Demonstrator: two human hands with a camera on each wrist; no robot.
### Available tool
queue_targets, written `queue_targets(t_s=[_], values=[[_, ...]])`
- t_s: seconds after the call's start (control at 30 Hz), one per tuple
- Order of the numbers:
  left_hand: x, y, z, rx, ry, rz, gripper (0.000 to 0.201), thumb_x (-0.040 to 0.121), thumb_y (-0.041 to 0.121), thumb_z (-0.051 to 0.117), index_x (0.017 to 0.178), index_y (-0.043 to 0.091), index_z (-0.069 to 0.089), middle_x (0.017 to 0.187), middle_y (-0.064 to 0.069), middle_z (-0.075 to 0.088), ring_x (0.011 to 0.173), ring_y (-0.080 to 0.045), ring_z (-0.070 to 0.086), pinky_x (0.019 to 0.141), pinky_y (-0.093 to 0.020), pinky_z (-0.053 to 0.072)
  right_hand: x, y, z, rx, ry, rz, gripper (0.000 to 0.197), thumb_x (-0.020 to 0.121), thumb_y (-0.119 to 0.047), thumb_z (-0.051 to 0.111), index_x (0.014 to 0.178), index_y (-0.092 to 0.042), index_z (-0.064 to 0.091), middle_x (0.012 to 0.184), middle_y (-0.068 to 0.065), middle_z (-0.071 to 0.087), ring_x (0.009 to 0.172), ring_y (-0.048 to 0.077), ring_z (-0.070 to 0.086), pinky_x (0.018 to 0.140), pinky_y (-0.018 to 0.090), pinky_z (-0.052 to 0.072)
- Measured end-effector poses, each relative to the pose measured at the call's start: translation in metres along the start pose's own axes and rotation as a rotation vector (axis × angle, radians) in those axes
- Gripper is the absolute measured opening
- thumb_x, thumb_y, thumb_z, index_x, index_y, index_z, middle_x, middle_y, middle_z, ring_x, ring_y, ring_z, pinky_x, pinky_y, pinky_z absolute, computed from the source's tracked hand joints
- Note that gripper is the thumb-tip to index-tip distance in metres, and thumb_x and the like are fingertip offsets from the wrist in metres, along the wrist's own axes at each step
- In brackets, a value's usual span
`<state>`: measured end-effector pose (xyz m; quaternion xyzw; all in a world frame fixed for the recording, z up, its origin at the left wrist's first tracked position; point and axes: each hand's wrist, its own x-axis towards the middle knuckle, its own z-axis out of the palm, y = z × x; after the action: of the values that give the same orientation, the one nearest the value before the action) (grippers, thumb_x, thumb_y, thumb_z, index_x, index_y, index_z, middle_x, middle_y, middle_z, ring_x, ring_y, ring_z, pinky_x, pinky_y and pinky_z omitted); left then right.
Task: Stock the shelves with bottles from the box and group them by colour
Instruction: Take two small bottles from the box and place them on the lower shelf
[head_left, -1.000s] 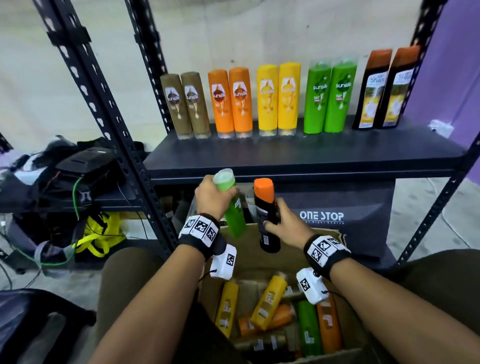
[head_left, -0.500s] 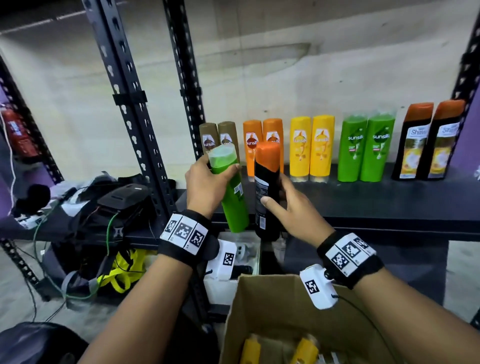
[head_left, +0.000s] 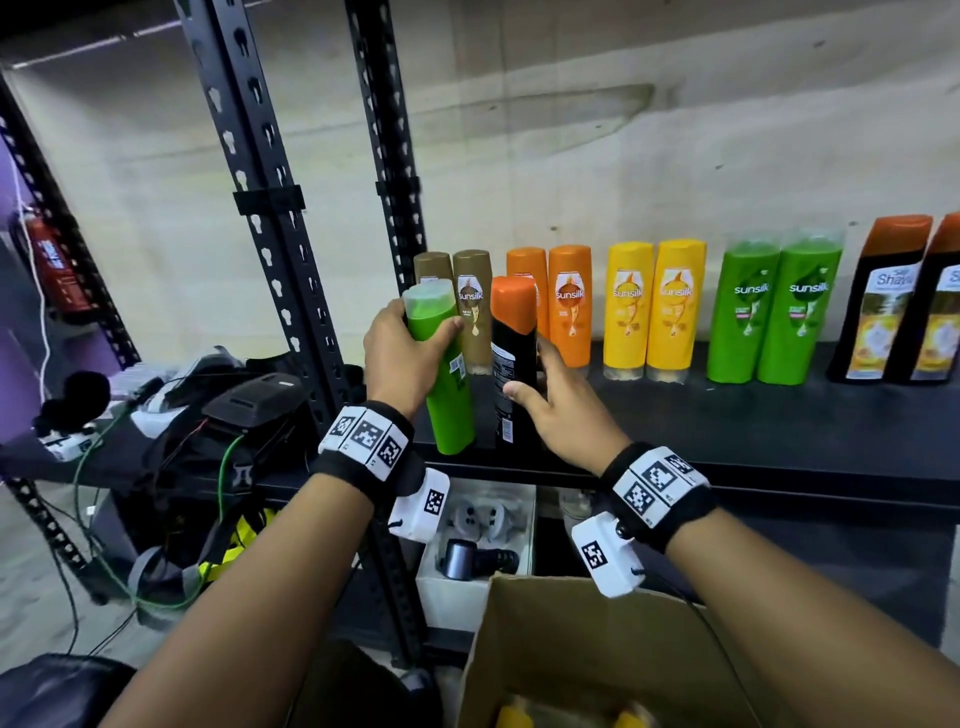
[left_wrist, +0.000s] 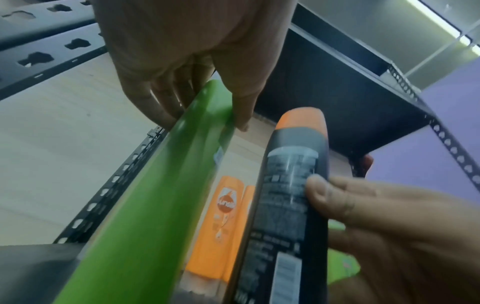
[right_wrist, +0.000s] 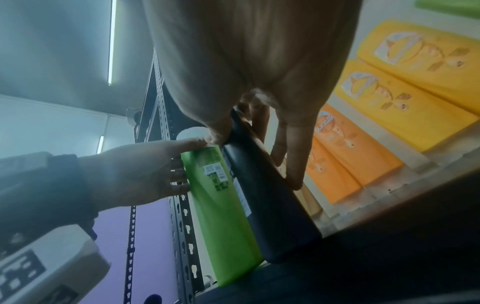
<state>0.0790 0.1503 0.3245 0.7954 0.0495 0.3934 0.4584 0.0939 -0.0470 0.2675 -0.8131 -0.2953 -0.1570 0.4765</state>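
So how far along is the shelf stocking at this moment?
Done: five colour pairs stand on the shelf, brown, orange, yellow, green and black with orange caps. In hand: the left hand grips a green bottle and the right hand a black bottle at the shelf's front edge. Left: yellow bottles still show in the box.

Both hands rose from over the box (head_left: 597, 649) to the shelf (head_left: 727, 431). A second earlier the left hand (head_left: 402, 358) held the green bottle (head_left: 447, 384) and the right hand (head_left: 556, 410) the black bottle (head_left: 511, 379) below the shelf's front edge, above the bottles in the box. Half a second earlier both bottles were level with the shelf. At the last moment they stood upright, side by side, at the shelf's front edge, before the brown pair (head_left: 470, 306) and orange pair (head_left: 569, 306), each hand gripping its bottle. The view had tilted up, so the box's contents mostly dropped out of sight.
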Motion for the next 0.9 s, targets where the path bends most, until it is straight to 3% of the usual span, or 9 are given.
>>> queue_targets(t_s=[0.1,0.2,0.33,0.53,0.7,0.9], values=[[-0.002,-0.012,0.009,0.038,-0.019,0.043,0.045,0.084,0.041,0.079,0.119,0.018,0.063,0.108,0.000,0.071,0.099,-0.018,0.066,0.087,-0.037,0.056,0.009,0.004,0.010,-0.010,0.014,-0.016,0.071,0.101,-0.033,0.059,0.159,-0.028,0.020,0.160,-0.002,0.037,0.143,0.022,0.040,0.118,0.041,0.034],[-0.016,-0.032,0.019,0.064,-0.080,0.007,0.043,0.086,0.039,0.078,0.119,0.017,0.062,0.105,0.000,0.072,0.098,-0.019,0.067,0.083,-0.031,0.053,0.018,0.012,0.020,-0.027,0.050,-0.027,0.070,0.100,-0.034,0.059,0.158,-0.030,0.020,0.160,-0.001,0.036,0.143,0.022,0.039,0.116,0.034,0.034],[-0.025,-0.053,0.025,0.090,-0.068,-0.004,0.045,0.087,0.043,0.076,0.119,0.016,0.061,0.106,-0.004,0.073,0.097,-0.022,0.066,0.078,-0.029,0.048,0.030,0.024,0.027,-0.049,0.076,0.026,0.070,0.099,-0.042,0.060,0.158,-0.023,0.025,0.159,0.003,0.037,0.144,0.022,0.038,0.115,0.033,0.034],[0.003,-0.063,0.034,0.092,-0.083,-0.080,0.046,0.090,0.042,0.073,0.122,0.014,0.056,0.110,-0.011,0.071,0.102,-0.031,0.066,0.087,-0.038,0.054,0.045,0.026,0.041,0.020,0.089,-0.005,0.064,0.100,-0.034,0.061,0.155,-0.027,0.030,0.152,-0.001,0.047,0.136,0.016,0.045,0.106,0.024,0.036],[0.027,-0.075,0.044,0.121,-0.091,-0.127,0.049,0.092,0.044,0.069,0.128,0.014,0.051,0.113,-0.013,0.069,0.101,-0.034,0.065,0.077,-0.029,0.044,0.057,0.027,0.055,0.031,0.124,0.056,0.065,0.098,-0.032,0.064,0.153,-0.023,0.032,0.151,0.002,0.048,0.136,0.016,0.044,0.101,0.019,0.030],[0.043,-0.080,0.049,0.122,-0.114,-0.163,0.052,0.094,0.043,0.067,0.133,0.014,0.048,0.120,-0.019,0.067,0.108,-0.038,0.063,0.090,-0.039,0.050,0.064,0.026,0.072,0.051,0.118,0.091,0.059,0.097,-0.028,0.066,0.147,-0.016,0.037,0.146,0.007,0.052,0.132,0.022,0.050,0.099,0.024,0.036]])
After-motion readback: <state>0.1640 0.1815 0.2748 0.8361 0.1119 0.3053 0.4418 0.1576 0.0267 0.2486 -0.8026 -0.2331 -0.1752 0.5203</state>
